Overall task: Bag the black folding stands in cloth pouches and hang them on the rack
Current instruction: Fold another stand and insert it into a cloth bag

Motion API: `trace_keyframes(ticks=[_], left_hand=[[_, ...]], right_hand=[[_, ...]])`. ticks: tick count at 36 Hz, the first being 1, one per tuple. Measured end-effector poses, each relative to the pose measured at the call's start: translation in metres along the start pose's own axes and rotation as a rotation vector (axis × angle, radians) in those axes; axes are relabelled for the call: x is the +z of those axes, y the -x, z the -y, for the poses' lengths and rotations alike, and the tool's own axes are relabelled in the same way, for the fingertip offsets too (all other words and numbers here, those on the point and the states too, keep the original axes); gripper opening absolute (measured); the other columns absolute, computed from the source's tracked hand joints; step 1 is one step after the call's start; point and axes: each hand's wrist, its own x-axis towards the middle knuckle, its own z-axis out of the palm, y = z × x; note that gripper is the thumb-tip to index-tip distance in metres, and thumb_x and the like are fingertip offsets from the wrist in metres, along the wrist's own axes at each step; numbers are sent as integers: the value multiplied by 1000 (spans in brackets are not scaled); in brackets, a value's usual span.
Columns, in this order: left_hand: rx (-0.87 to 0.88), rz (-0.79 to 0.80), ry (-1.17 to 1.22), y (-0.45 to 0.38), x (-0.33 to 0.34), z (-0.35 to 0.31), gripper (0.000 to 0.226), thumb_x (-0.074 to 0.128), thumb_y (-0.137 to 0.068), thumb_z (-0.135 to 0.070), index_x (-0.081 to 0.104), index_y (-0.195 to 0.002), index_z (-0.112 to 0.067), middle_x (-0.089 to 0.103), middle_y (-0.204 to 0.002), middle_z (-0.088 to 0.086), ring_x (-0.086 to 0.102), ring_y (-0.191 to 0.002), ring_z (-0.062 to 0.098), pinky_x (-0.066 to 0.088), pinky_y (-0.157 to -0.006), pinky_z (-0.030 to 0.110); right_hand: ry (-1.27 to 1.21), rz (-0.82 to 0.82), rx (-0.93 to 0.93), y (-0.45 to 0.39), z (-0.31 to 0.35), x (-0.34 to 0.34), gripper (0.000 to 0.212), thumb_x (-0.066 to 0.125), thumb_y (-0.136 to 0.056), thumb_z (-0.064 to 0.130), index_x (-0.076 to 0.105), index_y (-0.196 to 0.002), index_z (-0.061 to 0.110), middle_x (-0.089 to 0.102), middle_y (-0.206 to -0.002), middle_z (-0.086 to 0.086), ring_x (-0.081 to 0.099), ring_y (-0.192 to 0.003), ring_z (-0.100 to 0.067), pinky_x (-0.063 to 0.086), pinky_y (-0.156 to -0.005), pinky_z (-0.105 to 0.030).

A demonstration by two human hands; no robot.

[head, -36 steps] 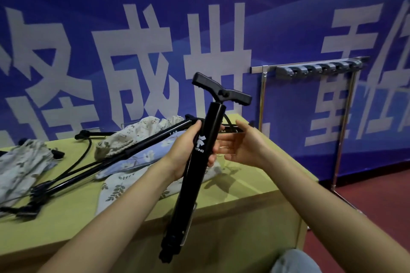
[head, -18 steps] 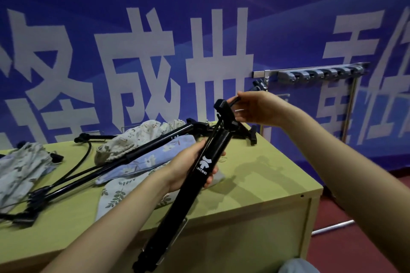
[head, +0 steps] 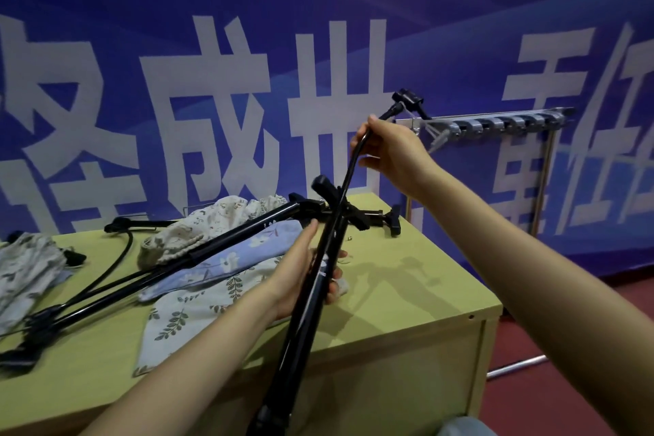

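Observation:
My left hand [head: 311, 272] grips the thick tube of a black folding stand [head: 300, 329], which slants up from the lower middle over the table's front edge. My right hand [head: 391, 152] holds the stand's thin flexible neck [head: 350, 170], pulled up and out, with its small clamp head [head: 408, 101] above my fingers. A second black stand [head: 226, 241] lies across the table over floral cloth pouches [head: 198, 304]. The metal rack [head: 495, 122] with grey hooks stands at the right by the wall.
The yellow-green table [head: 407, 304] has its right corner near the rack's legs. More pouches [head: 28, 269] and a curved black cable [head: 116, 262] lie at the left. A blue banner wall is behind. Red floor [head: 566, 382] lies to the right.
My right hand has risen and drawn the thin neck out of the stand's top. The stand in my left hand has tilted further to the right.

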Motion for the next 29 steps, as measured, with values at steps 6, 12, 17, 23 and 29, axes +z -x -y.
trace_keyframes(ticks=[6, 12, 17, 23, 29], left_hand=[[137, 1, -90, 8, -4, 3, 63, 50, -79, -69, 57, -104, -12, 52, -67, 4, 46, -44, 16, 35, -44, 21], [264, -8, -162, 13, 3, 5, 56, 56, -78, -54, 52, -109, -8, 54, -64, 6, 50, -44, 19, 42, -43, 24], [194, 55, -171, 17, -5, 9, 50, 51, -83, -62, 51, -91, -13, 51, -60, 4, 49, -43, 17, 41, -43, 22], [253, 67, -123, 18, -2, 10, 50, 47, -87, -61, 52, -92, -12, 53, -62, 6, 49, -39, 17, 38, -40, 21], [297, 24, -50, 17, 8, 3, 52, 40, -91, -57, 59, -95, -9, 54, -74, 14, 49, -49, 23, 40, -50, 28]], right_hand=[[197, -42, 75, 8, -22, -7, 31, 40, -104, 23, 59, -82, 13, 66, -74, 0, 64, -68, -10, 49, -69, -24], [219, -90, 40, 16, -34, -7, 32, 43, -103, 28, 63, -84, 11, 67, -75, -2, 66, -67, -10, 52, -67, -22], [276, -90, 13, 19, -36, 4, 32, 44, -102, 31, 63, -86, 11, 68, -73, -3, 67, -64, -12, 52, -65, -22], [162, -120, -49, 24, -37, 13, 31, 48, -100, 32, 66, -86, 11, 68, -64, 2, 66, -62, -9, 54, -65, -19], [84, -42, -10, 30, -40, 25, 30, 51, -99, 31, 66, -86, 8, 62, -62, 0, 61, -59, -12, 54, -63, -21]])
